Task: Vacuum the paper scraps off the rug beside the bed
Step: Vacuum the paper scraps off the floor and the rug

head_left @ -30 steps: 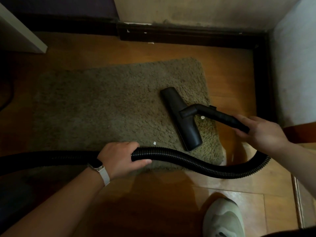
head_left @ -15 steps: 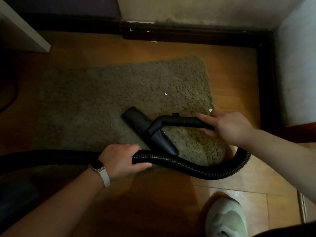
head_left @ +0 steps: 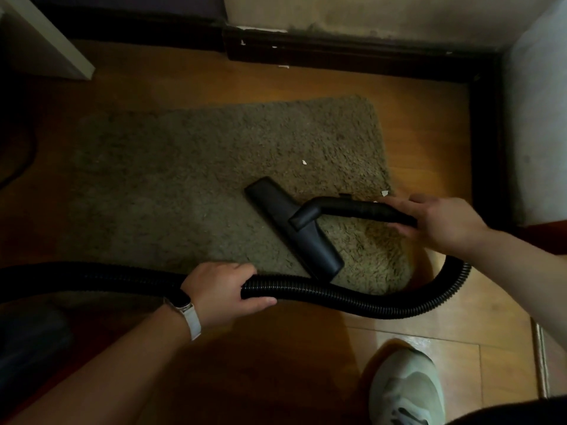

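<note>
A wooden floor [head_left: 306, 348] of orange-brown boards fills the view, dim at the left and brighter at the right. A dark baseboard [head_left: 352, 53] runs along the far wall and turns down the right side beneath a pale upright face [head_left: 537, 118] – bed or wall, I cannot tell. A white furniture panel [head_left: 46, 38] cuts across the far-left corner.

On the floor lies the rug [head_left: 184, 194], a shaggy grey-brown rectangle with its long axis running left to right. Its right end is the better lit.

A black ribbed vacuum hose [head_left: 337, 297] comes in from the left along the rug's near edge, loops round the near-right corner and rises to the wand tube [head_left: 352, 207], which runs almost level from right to left. The left hand [head_left: 221, 289] grips the hose at the rug's near edge, with its fingers curled over the top and the thumb stretched along the near side. The right hand [head_left: 441, 222] clasps the wand tube's right end, fingers over the top and thumb beneath.

The floor nozzle [head_left: 270, 207] sits on the right half of the rug. Its long axis is diagonal, far-left to near-right, and its near end almost meets the hose.

A pale sneaker [head_left: 405, 391] stands on the boards at the near right. A wristwatch [head_left: 181, 302] with a white strap sits on the left wrist.

Two white scraps remain – a small paper scrap [head_left: 304, 162] on the pile just beyond the nozzle, and an edge scrap [head_left: 384, 193] at the rug's right border, close to the right fingertips.
</note>
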{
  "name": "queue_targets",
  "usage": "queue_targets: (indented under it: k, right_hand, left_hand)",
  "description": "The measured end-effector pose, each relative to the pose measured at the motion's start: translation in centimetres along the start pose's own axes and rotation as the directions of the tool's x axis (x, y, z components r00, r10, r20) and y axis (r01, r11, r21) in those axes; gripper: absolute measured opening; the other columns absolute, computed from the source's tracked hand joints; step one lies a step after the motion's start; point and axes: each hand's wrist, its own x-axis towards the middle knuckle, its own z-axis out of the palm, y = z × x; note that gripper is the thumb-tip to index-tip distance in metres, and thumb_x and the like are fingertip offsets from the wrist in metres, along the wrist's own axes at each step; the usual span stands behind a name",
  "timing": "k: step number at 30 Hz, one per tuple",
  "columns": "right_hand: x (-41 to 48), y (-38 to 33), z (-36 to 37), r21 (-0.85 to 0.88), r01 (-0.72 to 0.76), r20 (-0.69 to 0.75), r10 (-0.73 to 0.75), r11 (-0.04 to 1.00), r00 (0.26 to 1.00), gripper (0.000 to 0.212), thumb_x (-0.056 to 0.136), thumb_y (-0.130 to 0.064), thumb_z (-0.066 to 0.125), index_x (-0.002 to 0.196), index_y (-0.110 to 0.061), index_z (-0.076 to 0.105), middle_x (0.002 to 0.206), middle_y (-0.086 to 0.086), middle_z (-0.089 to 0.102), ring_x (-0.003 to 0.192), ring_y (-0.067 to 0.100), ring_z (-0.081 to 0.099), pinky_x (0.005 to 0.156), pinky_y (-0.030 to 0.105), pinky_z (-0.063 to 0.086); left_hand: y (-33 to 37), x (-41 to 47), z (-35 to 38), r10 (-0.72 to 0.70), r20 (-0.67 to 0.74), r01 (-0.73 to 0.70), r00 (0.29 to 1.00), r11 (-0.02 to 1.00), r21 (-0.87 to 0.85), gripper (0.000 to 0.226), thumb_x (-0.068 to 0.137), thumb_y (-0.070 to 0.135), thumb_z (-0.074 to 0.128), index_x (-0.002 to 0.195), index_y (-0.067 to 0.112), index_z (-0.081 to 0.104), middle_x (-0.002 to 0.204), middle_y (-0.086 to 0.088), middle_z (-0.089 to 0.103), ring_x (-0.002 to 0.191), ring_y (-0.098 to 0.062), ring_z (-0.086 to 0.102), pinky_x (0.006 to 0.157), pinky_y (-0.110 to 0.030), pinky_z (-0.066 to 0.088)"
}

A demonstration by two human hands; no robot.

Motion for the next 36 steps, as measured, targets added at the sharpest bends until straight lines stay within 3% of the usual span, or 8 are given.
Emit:
queue_targets:
  k: [4, 7, 12, 17, 21, 24, 29, 36]
  right_hand:
    - [-1.2, 0.7, -0.2, 0.079, -0.066, -0.026, 0.069, 0.995, 0.997, 0.066, 0.085, -0.065, 0.032, 0.144, -0.039, 0.045, 0.083, -0.004, 0.06, 0.055, 0.022, 0.058, 0.044, 0.031, 0.049]
    - [-1.7, 1.1, -0.3, 0.093, -0.097, -0.103, 0.107, 0.991, 0.989, 0.057, 0.086, -0.058, 0.047, 0.14, -0.037, 0.051, 0.082, -0.001, 0.062, 0.061, 0.027, 0.062, 0.048, 0.035, 0.053]
    - [-0.3, 2.1, -1.3, 0.164, -0.309, -0.16, 0.334, 0.937, 0.929, 0.055, 0.086, -0.048, 0.063, 0.138, -0.032, 0.054, 0.088, 0.01, 0.067, 0.077, 0.035, 0.065, 0.061, 0.038, 0.055]
    - [2.5, 2.9, -2.9, 0.17, -0.421, -0.061, 0.436, 0.891, 0.898, 0.047, 0.093, -0.049, 0.057, 0.137, -0.033, 0.051, 0.079, 0.003, 0.063, 0.069, 0.026, 0.061, 0.059, 0.038, 0.055]
    - [4.3, 2.5, -3.1, 0.123, -0.391, -0.001, 0.394, 0.912, 0.919, 0.043, 0.093, -0.05, 0.056, 0.134, -0.037, 0.052, 0.077, -0.001, 0.061, 0.07, 0.023, 0.061, 0.059, 0.038, 0.056]
    - [5.3, 1.8, -2.9, 0.074, -0.325, -0.04, 0.329, 0.943, 0.944, 0.042, 0.091, -0.049, 0.057, 0.131, -0.036, 0.054, 0.074, -0.003, 0.058, 0.069, 0.023, 0.06, 0.058, 0.039, 0.057]
    - [6.8, 0.5, -2.7, -0.028, -0.292, -0.016, 0.291, 0.956, 0.957, 0.05, 0.094, -0.054, 0.049, 0.141, -0.037, 0.043, 0.072, -0.007, 0.049, 0.066, 0.019, 0.055, 0.054, 0.033, 0.052]
    - [6.7, -0.1, -2.5, 0.005, -0.26, -0.037, 0.26, 0.965, 0.965, 0.053, 0.095, -0.056, 0.049, 0.144, -0.038, 0.041, 0.083, -0.005, 0.057, 0.067, 0.019, 0.057, 0.052, 0.029, 0.048]
  left_hand:
    - [-0.1, 0.0, 0.0, -0.001, -0.033, 0.0, 0.999, 1.0, -0.02, 0.068, 0.07, 0.086, 0.022, 0.095, 0.032, 0.057, 0.076, 0.016, 0.054, 0.069, -0.005, 0.057, 0.057, -0.022, 0.045]
    - [-0.2, 0.2, 0.0, 0.004, -0.06, -0.006, 0.998, 1.0, -0.025, 0.065, 0.072, 0.084, 0.028, 0.094, 0.032, 0.058, 0.074, 0.016, 0.055, 0.066, -0.005, 0.057, 0.054, -0.021, 0.043]
    - [-0.3, 0.6, -0.6, -0.024, -0.083, 0.02, 0.996, 0.998, -0.056, 0.064, 0.071, 0.084, 0.026, 0.091, 0.032, 0.057, 0.073, 0.015, 0.055, 0.065, -0.007, 0.057, 0.054, -0.022, 0.043]
    - [-0.5, 1.4, -1.3, -0.074, -0.056, 0.068, 0.996, 0.993, -0.097, 0.058, 0.073, 0.084, 0.031, 0.09, 0.034, 0.053, 0.071, 0.015, 0.051, 0.062, -0.001, 0.052, 0.051, -0.017, 0.037]
    - [-0.5, 1.9, -1.9, -0.095, -0.084, 0.084, 0.992, 0.988, -0.126, 0.06, 0.069, 0.085, 0.027, 0.089, 0.034, 0.052, 0.07, 0.013, 0.051, 0.062, -0.002, 0.051, 0.051, -0.021, 0.037]
    - [-0.5, 2.1, -2.2, -0.102, -0.093, 0.091, 0.99, 0.989, -0.118, 0.062, 0.068, 0.086, 0.025, 0.09, 0.035, 0.052, 0.07, 0.013, 0.05, 0.063, -0.004, 0.051, 0.051, -0.021, 0.035]
    - [-0.5, 2.2, -2.2, -0.107, -0.081, 0.098, 0.991, 0.989, -0.108, 0.063, 0.065, 0.086, 0.021, 0.09, 0.036, 0.049, 0.07, 0.013, 0.05, 0.064, -0.004, 0.052, 0.052, -0.022, 0.036]
    - [-0.7, 2.0, -1.7, -0.094, -0.042, 0.09, 0.995, 0.991, -0.096, 0.063, 0.067, 0.087, 0.024, 0.09, 0.034, 0.051, 0.07, 0.013, 0.05, 0.062, -0.002, 0.051, 0.052, -0.02, 0.037]
